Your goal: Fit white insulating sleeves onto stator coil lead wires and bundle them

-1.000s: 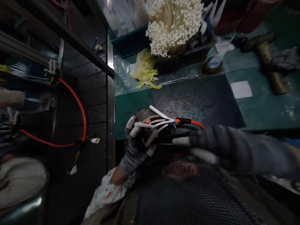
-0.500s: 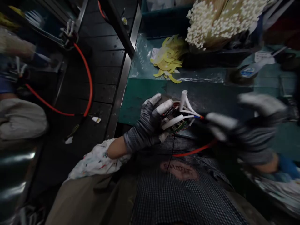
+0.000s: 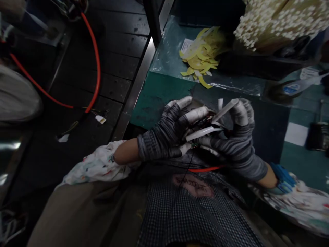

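My left hand (image 3: 172, 130), in a grey striped glove with white fingertips, grips the left side of a round wired assembly (image 3: 196, 140) close to my apron. Two white sleeves stick out of it: one (image 3: 199, 133) lies low across the front, another (image 3: 224, 110) slants up to the right. My right hand (image 3: 235, 137), gloved alike, is at the assembly's right side, with its fingers bent around the upper end of the slanting sleeve. A red cable (image 3: 207, 169) runs below the hands. Part of the assembly is hidden by my fingers.
Yellow curved strips (image 3: 202, 56) lie on a plastic bag beyond my hands. A bundle of white-tipped sticks (image 3: 280, 29) is at the upper right, near a bottle (image 3: 295, 88). A black conveyor (image 3: 110, 61) with red cables (image 3: 96, 65) runs at the left.
My right hand has moved left from beside the assembly onto it and the white sleeve, which now tilts right. The view has shifted, so the table items appear farther right.
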